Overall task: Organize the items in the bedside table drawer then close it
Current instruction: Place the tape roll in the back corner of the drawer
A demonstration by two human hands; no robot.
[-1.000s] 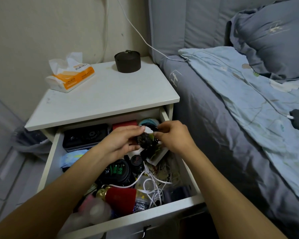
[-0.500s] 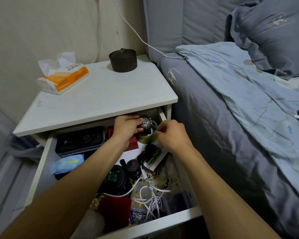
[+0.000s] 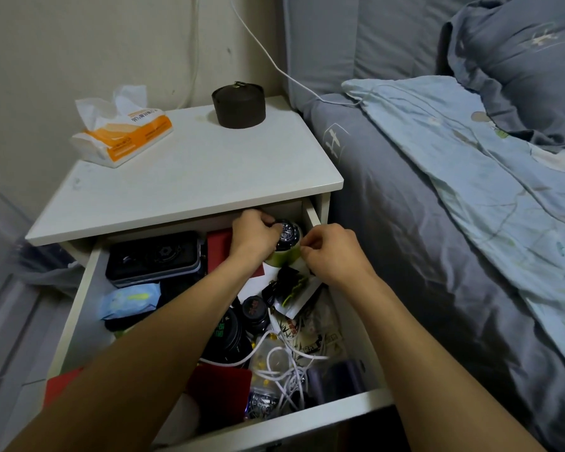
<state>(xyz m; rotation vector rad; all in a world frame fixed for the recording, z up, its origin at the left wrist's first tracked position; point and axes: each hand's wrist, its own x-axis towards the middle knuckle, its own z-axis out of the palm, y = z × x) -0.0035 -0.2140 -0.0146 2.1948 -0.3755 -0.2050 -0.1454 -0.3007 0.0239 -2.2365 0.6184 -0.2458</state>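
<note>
The white bedside table's drawer (image 3: 310, 415) is pulled out and full of clutter. At its back right corner my left hand (image 3: 253, 238) grips a black wristwatch (image 3: 287, 235) that sits on top of a green round tin (image 3: 282, 257). My right hand (image 3: 331, 256) is beside it, its fingers pinched at the tin's right edge; what they hold is hidden. In the drawer lie a black case (image 3: 154, 261), a red box (image 3: 217, 251), a blue tissue packet (image 3: 129, 300), dark round jars (image 3: 225, 334), tangled white cables (image 3: 284, 370) and a red pouch (image 3: 219, 384).
On the table top (image 3: 190, 177) stand an orange tissue pack (image 3: 124, 132) and a dark round lidded pot (image 3: 238, 106). A bed with grey sheet and blue quilt (image 3: 470, 177) presses against the table's right side. A white cable (image 3: 274, 63) hangs from the wall to the bed.
Both hands carried the black watch from the middle of the drawer to its back right corner and set it on the green tin. The view shifted slightly.
</note>
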